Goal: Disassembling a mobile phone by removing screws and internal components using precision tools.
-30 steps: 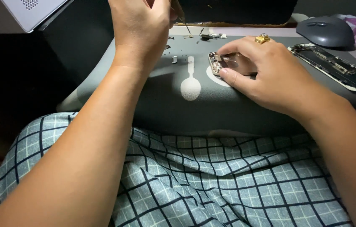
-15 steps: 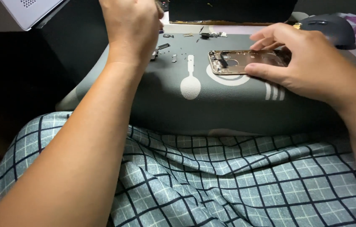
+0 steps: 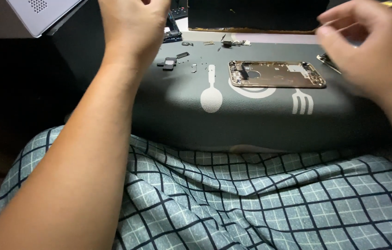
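- The phone shell (image 3: 277, 74), a gold-rimmed housing with its inside bared, lies flat on the grey mat (image 3: 261, 125) near the mat's far edge, right of the middle.
- Its long axis runs left to right across the view, roughly parallel to the mat's near edge; the right end sits a touch nearer the viewer than the left.
- The shell's open face is up. Its left end lies above the white plate print, its right end above the white fork print (image 3: 301, 101); the white spoon print (image 3: 211, 95) is just left of it.
- No hand touches the shell.
- The right hand (image 3: 372, 51) hovers blurred above the mat's right side, just right of the shell and apart from it. Its grip is loose, fingers (image 3: 339, 16) curled and spread; whether anything small sits between them I cannot tell.
- The left hand (image 3: 133, 23) is raised over the mat's far left corner, its back to the camera and the fingers cut off by the top of the frame, so I cannot tell its grip.
- Small dark parts (image 3: 170, 62) and tiny bits lie scattered on the mat just beneath the left hand.
- A dark board (image 3: 251, 14) stands behind the mat; a pale box (image 3: 43, 14) shows at the top left.
- Checked cloth (image 3: 251, 199) covers the lap below the mat.
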